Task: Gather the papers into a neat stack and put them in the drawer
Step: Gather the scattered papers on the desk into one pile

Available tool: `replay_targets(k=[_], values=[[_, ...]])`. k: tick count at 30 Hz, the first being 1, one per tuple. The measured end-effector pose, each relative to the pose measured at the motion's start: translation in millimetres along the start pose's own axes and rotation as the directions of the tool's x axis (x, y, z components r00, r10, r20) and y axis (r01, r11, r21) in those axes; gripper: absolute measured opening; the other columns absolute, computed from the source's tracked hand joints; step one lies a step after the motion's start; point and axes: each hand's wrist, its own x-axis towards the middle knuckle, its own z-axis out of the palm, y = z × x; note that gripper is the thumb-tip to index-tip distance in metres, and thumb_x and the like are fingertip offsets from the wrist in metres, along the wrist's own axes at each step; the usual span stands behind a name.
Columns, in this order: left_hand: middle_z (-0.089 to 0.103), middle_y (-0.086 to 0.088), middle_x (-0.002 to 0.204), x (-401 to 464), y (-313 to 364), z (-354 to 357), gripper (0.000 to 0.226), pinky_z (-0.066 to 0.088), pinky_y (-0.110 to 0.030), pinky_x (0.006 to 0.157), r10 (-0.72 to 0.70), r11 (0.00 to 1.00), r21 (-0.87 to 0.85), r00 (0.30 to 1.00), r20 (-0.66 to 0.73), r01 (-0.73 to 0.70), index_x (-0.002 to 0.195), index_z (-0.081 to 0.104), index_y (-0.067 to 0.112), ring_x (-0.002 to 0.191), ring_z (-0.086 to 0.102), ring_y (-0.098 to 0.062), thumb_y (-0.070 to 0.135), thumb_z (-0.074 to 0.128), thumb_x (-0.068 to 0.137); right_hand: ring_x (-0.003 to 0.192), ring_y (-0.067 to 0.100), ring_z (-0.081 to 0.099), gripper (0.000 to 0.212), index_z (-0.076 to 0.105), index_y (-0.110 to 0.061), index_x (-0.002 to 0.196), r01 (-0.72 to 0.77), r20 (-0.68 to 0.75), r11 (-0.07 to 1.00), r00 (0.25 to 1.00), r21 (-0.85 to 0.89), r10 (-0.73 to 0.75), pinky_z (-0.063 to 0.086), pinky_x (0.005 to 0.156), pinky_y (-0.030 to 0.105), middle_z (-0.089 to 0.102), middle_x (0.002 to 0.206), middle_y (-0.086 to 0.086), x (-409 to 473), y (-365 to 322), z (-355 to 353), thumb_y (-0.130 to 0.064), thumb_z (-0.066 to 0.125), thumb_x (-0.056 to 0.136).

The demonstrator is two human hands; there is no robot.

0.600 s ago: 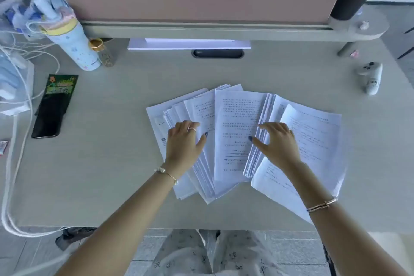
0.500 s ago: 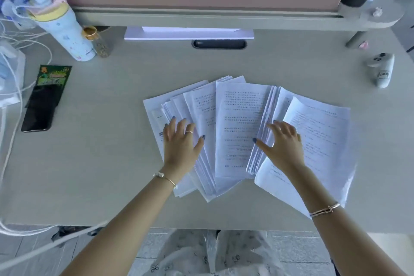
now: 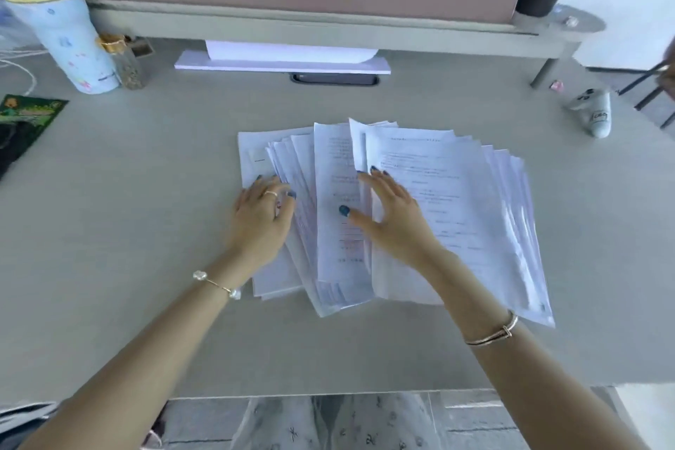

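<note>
Several printed white papers [image 3: 456,201] lie fanned and overlapping in the middle of the grey desk [image 3: 128,230]. My left hand [image 3: 261,219] rests flat on the left edge of the fan, fingers spread. Pressing palm-down on the sheets near the centre is my right hand [image 3: 391,219], its thumb stretched left over a middle sheet. Neither hand grips a sheet. No drawer is in view.
A pale blue bottle [image 3: 62,33] and a small gold-capped jar [image 3: 126,64] stand at the back left. A green packet on a dark phone [image 3: 25,124] lies at the left edge. A white controller [image 3: 593,113] sits far right. A white shelf [image 3: 281,60] runs under the pink partition.
My right hand has slid left with the right-hand sheets, so the fan is narrower and overlaps more. My left hand stayed at the left edge. The camera moved closer.
</note>
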Motion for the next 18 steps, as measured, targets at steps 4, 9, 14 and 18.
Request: replay_targets(k=[4,9,14,18], values=[[0.029,-0.016,0.151,-11.9,-7.0,-6.8,0.066,0.012,-0.046,0.116,-0.147,0.979,0.144,0.989,-0.011,0.147,0.138,0.039,0.008,0.143,0.015,-0.035,0.052,0.045,0.088,0.147,0.026,0.009,0.071,0.027,-0.028,0.146,-0.198,-0.204,0.966,0.965,-0.168,0.162,0.012,0.116,0.047,0.019,0.16,0.004,-10.0,29.4,-35.6,-0.059,0.049,0.085],[0.032,-0.017,0.149,-10.2,-0.2,-13.2,0.073,0.017,-0.044,0.114,-0.286,0.956,0.061,0.958,-0.014,0.287,0.143,0.027,0.007,0.14,0.018,-0.034,0.05,0.047,0.088,0.144,0.041,0.007,0.097,0.013,-0.03,0.148,-0.58,-0.164,0.777,0.815,-0.245,0.556,0.013,0.112,0.052,0.01,0.158,0.017,-11.0,76.9,-60.9,-0.077,0.048,0.071],[0.035,-0.017,0.149,-6.6,13.1,0.9,0.07,0.02,-0.044,0.113,-0.214,0.974,0.084,0.977,0.008,0.212,0.14,0.035,0.01,0.139,0.023,-0.034,0.056,0.041,0.088,0.138,0.038,0.019,0.099,0.021,-0.031,0.144,-0.571,-0.158,0.791,0.821,-0.222,0.548,0.02,0.107,0.049,0.028,0.149,0.014,-3.9,73.7,-47.3,-0.082,0.048,0.063],[0.06,-0.01,0.116,-8.6,24.3,15.6,0.049,0.032,-0.041,0.103,-0.157,0.987,-0.043,0.986,-0.056,0.155,0.104,0.057,0.01,0.122,0.042,-0.033,0.053,0.036,0.091,0.137,0.034,0.018,0.092,0.031,-0.03,0.138,-0.47,-0.128,0.849,0.883,-0.242,0.453,0.021,0.106,0.047,0.029,0.148,0.01,5.5,48.0,-23.2,-0.083,0.045,0.064]])
